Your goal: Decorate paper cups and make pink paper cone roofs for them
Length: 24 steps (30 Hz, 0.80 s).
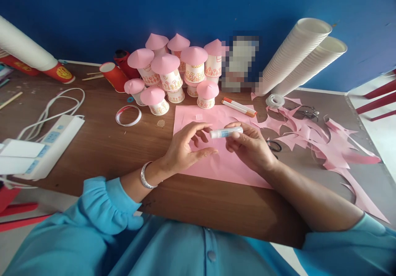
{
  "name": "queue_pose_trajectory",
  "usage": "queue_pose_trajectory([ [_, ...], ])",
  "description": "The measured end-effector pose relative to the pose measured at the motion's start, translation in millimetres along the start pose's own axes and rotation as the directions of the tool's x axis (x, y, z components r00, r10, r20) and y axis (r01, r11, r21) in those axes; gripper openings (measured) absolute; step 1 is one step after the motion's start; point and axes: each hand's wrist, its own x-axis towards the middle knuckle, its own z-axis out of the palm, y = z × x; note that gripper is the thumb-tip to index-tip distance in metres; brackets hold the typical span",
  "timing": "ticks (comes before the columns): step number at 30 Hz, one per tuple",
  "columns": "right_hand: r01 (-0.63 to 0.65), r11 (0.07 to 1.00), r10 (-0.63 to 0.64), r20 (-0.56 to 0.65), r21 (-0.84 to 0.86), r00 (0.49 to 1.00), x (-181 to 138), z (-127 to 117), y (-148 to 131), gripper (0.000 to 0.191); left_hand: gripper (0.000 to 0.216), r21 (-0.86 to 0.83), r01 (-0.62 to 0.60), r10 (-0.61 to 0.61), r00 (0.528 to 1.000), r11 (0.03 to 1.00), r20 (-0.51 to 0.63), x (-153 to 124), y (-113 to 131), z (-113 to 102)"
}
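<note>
A white glue stick [227, 132] with a blue label lies sideways in my right hand [252, 146], pinched between thumb and fingers. Its white end points left, toward my left hand [187, 144]. That hand is open, thumb and fingers apart, close to the tip of the stick with nothing between them. Both hands hover over a sheet of pink paper [247, 173] on the brown table. Behind them stand several paper cups with pink cone roofs [165, 63] and drawn patterns, some stacked in pairs.
Two markers [238, 107] lie at the sheet's back edge. Pink paper scraps [334, 144] cover the right side, near a tape roll [275, 101] and tall stacks of white cups [295, 57]. At left are a power strip [58, 144], a white ring [128, 116] and red cups [113, 77].
</note>
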Motion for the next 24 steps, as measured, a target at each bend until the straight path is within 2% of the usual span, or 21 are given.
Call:
queue_pose_trajectory([
  [1, 0.036, 0.999, -0.036, -0.041, -0.002, 0.999, 1, -1, -3, 0.026, 0.054, 0.045, -0.014, 0.014, 1.000, 0.999, 0.009, -1, -2, -3],
  [3, 0.084, 0.996, -0.085, -0.103, -0.020, 0.991, 3, -5, -8, 0.028, 0.039, 0.179, -0.054, 0.046, 0.998, 0.982, 0.049, -3, -4, -11],
  [6, 0.094, 0.993, -0.101, -0.104, -0.066, 0.989, 6, -9, -8, 0.035, 0.019, 0.276, -0.047, 0.017, 0.994, 0.960, 0.107, -5, -3, -20],
  [8, 0.082, 0.990, -0.090, -0.066, -0.113, 0.994, 7, -10, -2, 0.036, 0.019, 0.214, 0.042, -0.068, 0.991, 0.976, 0.118, -5, 1, -22],
  [10, 0.064, 0.985, -0.069, -0.025, -0.158, 0.997, 6, -10, 5, 0.034, 0.031, 0.098, 0.149, -0.160, 0.980, 0.984, 0.122, -3, 6, -20],
  [12, 0.035, 0.981, -0.034, 0.011, -0.190, 0.999, 4, -10, 11, 0.032, 0.043, 0.010, 0.204, -0.204, 0.972, 0.979, 0.114, 1, 9, -17],
  [14, 0.003, 0.976, 0.004, 0.031, -0.217, 1.000, 2, -11, 14, 0.031, 0.037, -0.002, 0.170, -0.169, 0.982, 0.985, 0.083, 4, 11, -13],
  [17, -0.014, 0.969, 0.020, 0.026, -0.245, 0.999, 1, -12, 14, 0.036, 0.019, 0.104, 0.014, -0.018, 0.999, 0.994, 0.036, 9, 10, -11],
  [19, -0.003, 0.969, 0.007, 0.015, -0.246, 1.000, 1, -13, 12, 0.034, 0.015, 0.182, -0.077, 0.073, 0.997, 0.980, 0.025, 11, 10, -10],
  [22, -0.016, 0.967, 0.016, -0.002, -0.252, 1.000, 2, -12, 10, 0.028, 0.012, 0.226, -0.137, 0.137, 0.990, 0.964, 0.016, 12, 9, -9],
  [24, -0.057, 0.968, 0.054, -0.019, -0.243, 0.998, 2, -13, 10, 0.030, 0.011, 0.217, -0.151, 0.152, 0.988, 0.964, 0.013, 13, 8, -9],
])
